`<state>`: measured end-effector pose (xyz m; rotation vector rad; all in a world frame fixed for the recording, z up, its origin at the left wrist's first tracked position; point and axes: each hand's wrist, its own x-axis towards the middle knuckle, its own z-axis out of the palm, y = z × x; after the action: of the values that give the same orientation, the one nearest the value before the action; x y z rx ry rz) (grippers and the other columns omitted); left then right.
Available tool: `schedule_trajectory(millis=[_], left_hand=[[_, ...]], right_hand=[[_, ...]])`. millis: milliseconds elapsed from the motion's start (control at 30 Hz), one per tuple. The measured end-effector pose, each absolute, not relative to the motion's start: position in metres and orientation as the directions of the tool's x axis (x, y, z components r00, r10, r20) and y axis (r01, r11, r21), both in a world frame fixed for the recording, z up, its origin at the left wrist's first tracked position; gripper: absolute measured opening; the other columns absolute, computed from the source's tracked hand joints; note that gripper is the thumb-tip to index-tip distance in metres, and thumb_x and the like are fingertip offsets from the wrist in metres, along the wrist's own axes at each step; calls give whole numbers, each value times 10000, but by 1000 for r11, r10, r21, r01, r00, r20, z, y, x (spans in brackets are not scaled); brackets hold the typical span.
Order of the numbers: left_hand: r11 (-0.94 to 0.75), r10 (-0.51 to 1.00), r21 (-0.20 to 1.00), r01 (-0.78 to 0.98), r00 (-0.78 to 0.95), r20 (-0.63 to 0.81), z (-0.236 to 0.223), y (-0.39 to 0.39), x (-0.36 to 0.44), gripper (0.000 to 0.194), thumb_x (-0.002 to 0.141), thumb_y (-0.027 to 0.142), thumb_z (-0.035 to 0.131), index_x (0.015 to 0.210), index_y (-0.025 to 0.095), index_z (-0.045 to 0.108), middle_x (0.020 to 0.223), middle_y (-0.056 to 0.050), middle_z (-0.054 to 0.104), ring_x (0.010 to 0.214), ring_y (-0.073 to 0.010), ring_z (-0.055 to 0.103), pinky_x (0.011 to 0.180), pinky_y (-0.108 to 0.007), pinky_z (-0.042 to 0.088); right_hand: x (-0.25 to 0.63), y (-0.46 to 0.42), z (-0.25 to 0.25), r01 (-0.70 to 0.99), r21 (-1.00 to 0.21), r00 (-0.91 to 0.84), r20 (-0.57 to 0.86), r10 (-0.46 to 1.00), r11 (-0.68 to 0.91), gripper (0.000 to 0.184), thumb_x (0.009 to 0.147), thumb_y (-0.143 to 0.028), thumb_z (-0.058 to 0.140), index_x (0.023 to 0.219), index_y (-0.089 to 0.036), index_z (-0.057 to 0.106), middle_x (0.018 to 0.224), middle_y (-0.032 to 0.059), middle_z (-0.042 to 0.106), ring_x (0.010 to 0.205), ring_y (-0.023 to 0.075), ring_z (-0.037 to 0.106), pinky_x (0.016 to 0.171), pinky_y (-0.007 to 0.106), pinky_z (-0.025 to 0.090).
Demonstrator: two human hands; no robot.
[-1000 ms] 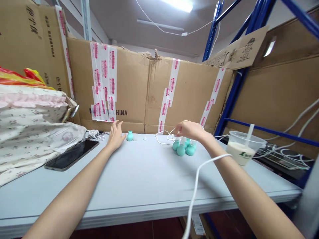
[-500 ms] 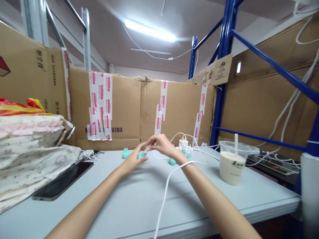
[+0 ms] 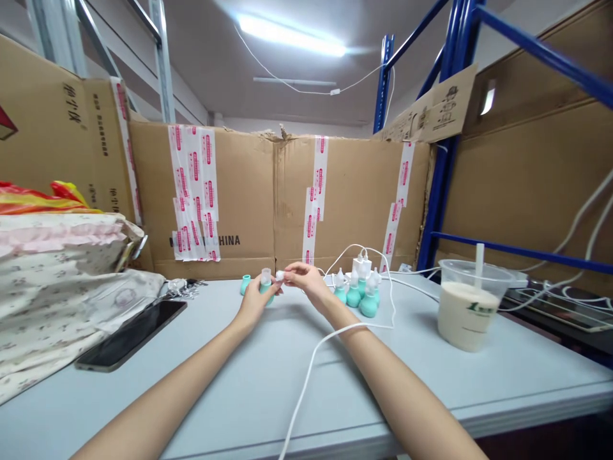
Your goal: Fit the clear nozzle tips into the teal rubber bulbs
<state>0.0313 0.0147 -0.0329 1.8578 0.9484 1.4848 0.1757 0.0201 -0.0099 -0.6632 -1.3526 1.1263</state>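
Because the left hand (image 3: 252,305) has its thumb and fingers around a teal squeeze bulb (image 3: 267,292), the bulb's translucent neck stands exposed above the grip, which probably leaves its upper end easy to reach. Beside that neck, the right hand (image 3: 309,281) pinches a small whitish tip (image 3: 280,276) between thumb and fingertips, a narrow hold that seems suited to so slight a piece. Whether tip and neck touch, I cannot tell.

Just beyond the left hand, an open-necked teal bulb (image 3: 245,285) stands upright on the worktop (image 3: 249,409), apparently resting on its own base. Farther right, a cluster of teal bulbs with clear tops (image 3: 368,305) stands close together, likely grouped to take up little room, in front of a white charger (image 3: 362,263). A white cable (image 3: 301,396) passes over the right forearm and runs down toward the near edge. The drink cup (image 3: 462,326) is upright to the right, and the smartphone (image 3: 131,335) lies flat on the left, both well apart from the hands, perhaps to leave the forearms space.
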Motion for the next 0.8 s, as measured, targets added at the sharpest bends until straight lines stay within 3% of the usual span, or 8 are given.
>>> schedule_trajectory(millis=[67, 167, 333, 433, 533, 600, 800], left_hand=[[-620, 784, 754, 215, 136, 606, -32, 11, 30, 330, 691, 423, 617, 896, 172, 554, 667, 9, 616, 673, -147, 584, 730, -274, 436], [-641, 768, 729, 242, 189, 612, -29, 6, 27, 500, 666, 392, 657, 1101, 186, 524, 760, -5, 650, 732, -162, 601, 750, -284, 445], [-644, 761, 682, 347, 194, 619, -30, 6, 28, 321, 702, 412, 606, 915, 174, 640, 951, -63, 673, 867, -204, 602, 792, -295, 440], [-621, 744, 616, 484, 117, 658, -33, 11, 24, 296, 690, 436, 611, 843, 185, 641, 959, -56, 663, 866, -196, 596, 789, -281, 427], [-523, 787, 582, 623, 92, 609, -33, 17, 17, 299, 718, 471, 566, 794, 190, 635, 835, -39, 679, 776, -189, 608, 722, -269, 414], [-471, 834, 574, 670, 126, 537, -33, 19, 14, 307, 749, 473, 516, 734, 192, 639, 699, -20, 676, 684, -183, 607, 670, -262, 398], [-470, 849, 510, 721, 210, 484, -35, 20, 11, 340, 754, 457, 487, 570, 197, 609, 603, -7, 657, 619, -171, 589, 621, -241, 367]], right_hand=[[182, 24, -17, -280, -925, -227, 322, 919, 255, 326, 513, -344, 762, 747, -168, 618, 689, -2, 600, 582, 96, 545, 571, 230, 437], [185, 26, -28, -260, -940, -254, 289, 923, 223, 343, 547, -392, 744, 788, -183, 617, 717, -9, 601, 568, 71, 518, 497, 183, 353], [177, 29, -36, -139, -968, -251, 238, 938, 209, 318, 620, -413, 687, 831, -209, 562, 775, -10, 610, 644, 89, 551, 497, 165, 346], [172, 32, -37, -14, -940, -130, 341, 931, 342, 317, 636, -374, 666, 878, -218, 535, 945, 20, 607, 751, 124, 564, 511, 187, 393], [170, 31, -36, 149, -797, -60, 584, 810, 586, 213, 703, -331, 613, 869, -205, 571, 994, 31, 587, 814, 131, 552, 584, 211, 423], [170, 27, -35, 267, -686, -115, 674, 729, 677, 142, 757, -306, 568, 848, -207, 614, 958, 22, 599, 813, 123, 547, 649, 223, 422], [173, 19, -35, 468, -574, -227, 656, 720, 671, 128, 777, -290, 577, 844, -221, 661, 864, 0, 650, 756, 123, 557, 691, 233, 412]])
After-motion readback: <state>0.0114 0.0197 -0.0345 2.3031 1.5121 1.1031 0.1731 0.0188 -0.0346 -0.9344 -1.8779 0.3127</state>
